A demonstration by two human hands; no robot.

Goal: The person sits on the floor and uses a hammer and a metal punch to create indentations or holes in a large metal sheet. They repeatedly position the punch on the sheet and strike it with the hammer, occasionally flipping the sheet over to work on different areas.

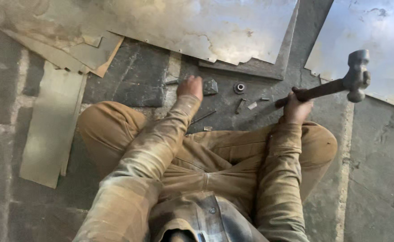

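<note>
We are gripping the hammer (pixel 340 85) in our right hand (pixel 297 107) — fist closed on its handle — right of the small metal block (pixel 210 86); our left hand (pixel 190 86) is touching that block, fingers curled.

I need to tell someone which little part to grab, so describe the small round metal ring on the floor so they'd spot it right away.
Start at the big metal sheet lying on the stone floor ahead of the seated person's knees. Just below its near edge, between the left hand and the raised hammer in the right hand, lies the metal ring. It is the only round piece with a centre hole; its neighbours are a blocky metal chunk and thin rods.
</note>
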